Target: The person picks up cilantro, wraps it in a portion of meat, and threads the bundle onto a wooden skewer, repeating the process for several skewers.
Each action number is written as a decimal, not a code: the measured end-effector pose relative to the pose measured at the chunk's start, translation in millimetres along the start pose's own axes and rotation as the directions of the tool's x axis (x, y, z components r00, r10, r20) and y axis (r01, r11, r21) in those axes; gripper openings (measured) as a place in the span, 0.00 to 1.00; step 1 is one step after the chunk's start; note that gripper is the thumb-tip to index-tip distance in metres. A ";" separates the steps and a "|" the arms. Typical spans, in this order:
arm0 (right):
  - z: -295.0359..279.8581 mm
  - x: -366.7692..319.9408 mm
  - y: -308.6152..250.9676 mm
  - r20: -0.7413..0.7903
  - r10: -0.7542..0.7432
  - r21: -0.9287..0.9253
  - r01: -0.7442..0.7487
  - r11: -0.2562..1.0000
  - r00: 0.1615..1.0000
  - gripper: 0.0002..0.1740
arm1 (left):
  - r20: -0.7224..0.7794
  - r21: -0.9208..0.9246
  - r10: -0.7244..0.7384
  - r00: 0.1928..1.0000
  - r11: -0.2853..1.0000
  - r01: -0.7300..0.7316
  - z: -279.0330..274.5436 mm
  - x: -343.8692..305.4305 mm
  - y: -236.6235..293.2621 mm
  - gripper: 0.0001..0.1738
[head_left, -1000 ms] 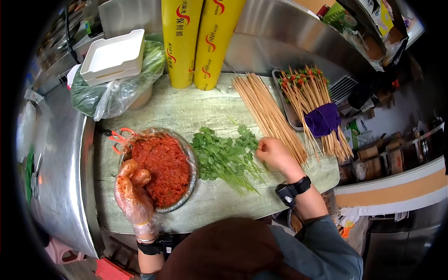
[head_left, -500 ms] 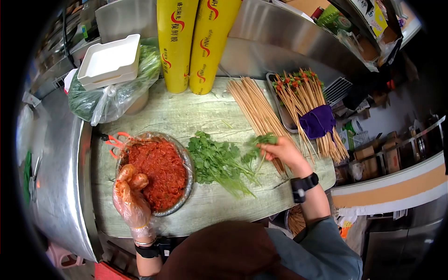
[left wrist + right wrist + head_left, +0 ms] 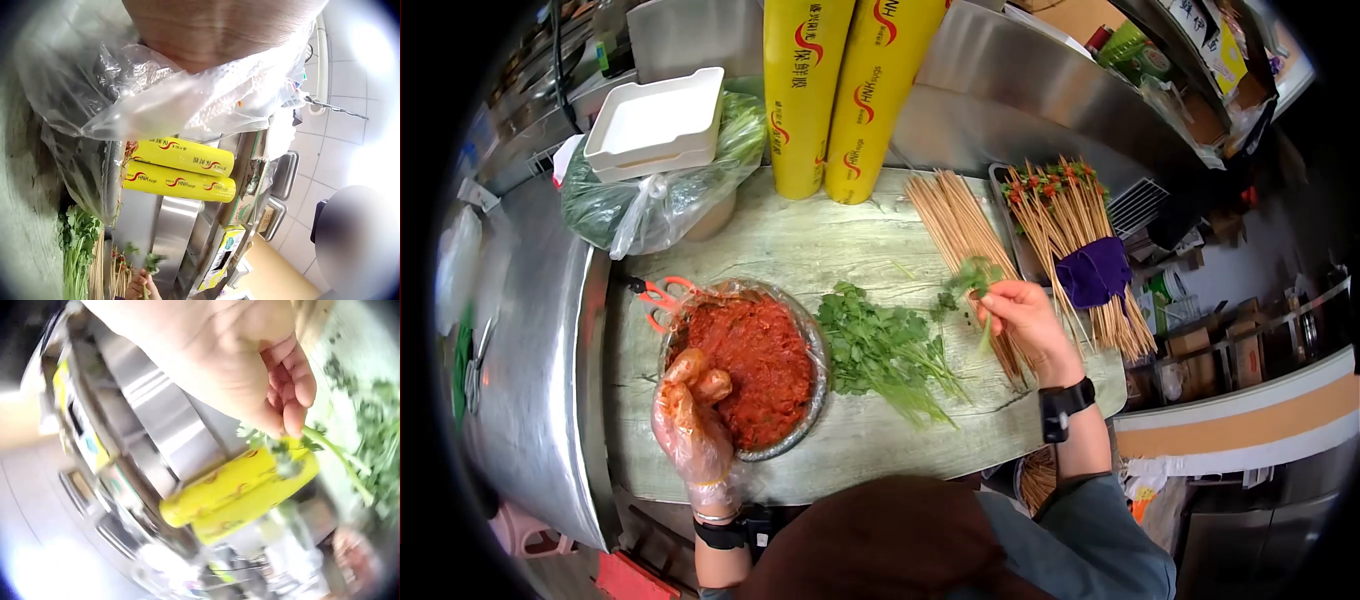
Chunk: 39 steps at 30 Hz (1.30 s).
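Between thumb and fingertips, my right hand (image 3: 1030,315) pinches a small cilantro sprig (image 3: 978,280), held up over the skewers. In the right wrist view its green stem (image 3: 340,457) sticks out past the fingertips. A loose pile of cilantro (image 3: 880,345) lies on the table, left of that hand. My left hand (image 3: 690,420), in a clear plastic glove smeared red, rests at the near left side of a bowl (image 3: 818,400) of red minced filling (image 3: 755,365). Its fingers are loosely curled, with nothing visible in them; the palm is hidden.
Bare wooden skewers (image 3: 960,230) lie beyond the right hand, beside a tray of filled skewers (image 3: 1050,200) under a purple cloth (image 3: 1093,273). Two yellow film rolls (image 3: 805,110) stand at the back. Orange-handled scissors (image 3: 662,298) lie by the bowl; a bagged vegetable bundle (image 3: 645,205) sits back left.
My right hand has gone from the edge of the cilantro pile, picked out a sprig and lifted it right and up over the skewers. The left hand has stayed at the bowl.
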State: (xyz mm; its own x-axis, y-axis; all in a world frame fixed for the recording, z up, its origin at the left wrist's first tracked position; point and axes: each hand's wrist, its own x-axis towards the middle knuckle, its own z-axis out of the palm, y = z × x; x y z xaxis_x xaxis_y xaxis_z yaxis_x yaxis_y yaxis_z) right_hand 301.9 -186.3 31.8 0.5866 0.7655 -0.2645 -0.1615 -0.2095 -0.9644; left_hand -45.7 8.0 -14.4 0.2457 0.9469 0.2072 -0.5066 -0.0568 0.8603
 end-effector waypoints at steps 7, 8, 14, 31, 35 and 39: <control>12.0 6.1 3.3 0.177 0.096 -0.278 -0.044 0.960 0.979 0.12 | 0.002 -0.020 -0.024 1.000 1.000 0.024 -1.9 -0.5 -0.9 0.22; 18.3 3.7 -0.5 0.192 0.116 -0.216 -0.073 0.974 0.975 0.12 | 0.007 -0.008 -0.011 1.000 1.000 0.011 -2.6 -0.4 -2.2 0.22; 40.3 14.2 15.4 0.306 0.135 -0.217 -0.069 0.974 0.942 0.13 | 0.002 0.016 -0.016 1.000 1.000 0.016 2.4 1.5 -0.2 0.21; 100.8 -18.7 -44.0 0.606 -0.120 -0.234 0.321 0.918 0.786 0.06 | 0.324 0.538 -0.094 0.941 0.836 -0.102 31.3 -3.6 23.4 0.11; 118.8 -24.8 -55.0 0.658 -0.264 -0.259 0.541 0.800 0.705 0.07 | 0.644 0.598 -0.235 0.728 0.748 -0.287 74.9 -1.1 50.2 0.17; 132.7 -28.9 -54.2 0.631 -0.295 -0.233 0.539 0.810 0.717 0.06 | 0.721 0.624 -0.240 0.650 0.634 -0.457 86.3 -5.6 38.7 0.14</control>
State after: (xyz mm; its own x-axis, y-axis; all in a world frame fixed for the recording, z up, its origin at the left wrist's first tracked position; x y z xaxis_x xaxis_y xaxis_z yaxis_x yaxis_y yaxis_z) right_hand 188.3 -116.3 91.8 -0.0330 0.9949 0.0958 0.3700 0.1011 -0.9235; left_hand 4.6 -26.9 58.0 0.8768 0.4016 0.2643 0.0819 -0.6665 0.7410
